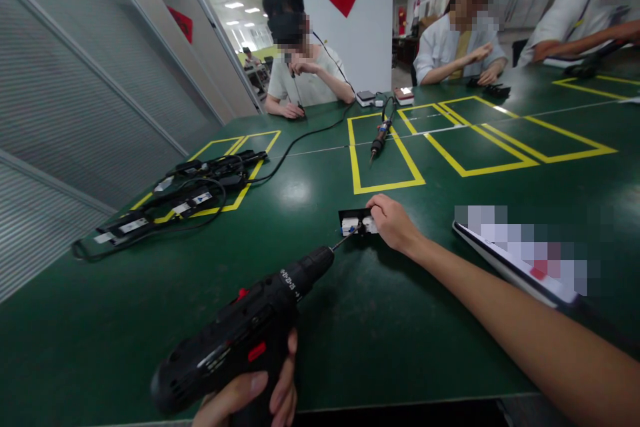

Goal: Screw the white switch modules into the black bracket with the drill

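Left hand [239,392] gripping the near-left drill [240,330], right hand [396,225] pinching the small part [349,224], we should keep bit [343,241] aligned.

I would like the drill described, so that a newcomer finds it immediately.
Find the big green table, then the wearer's left hand at its near edge. It holds the drill, its bit directed at a small black-and-white piece at the right hand. Unlike the slim tool lying farther away, this one is thick and pistol-shaped.
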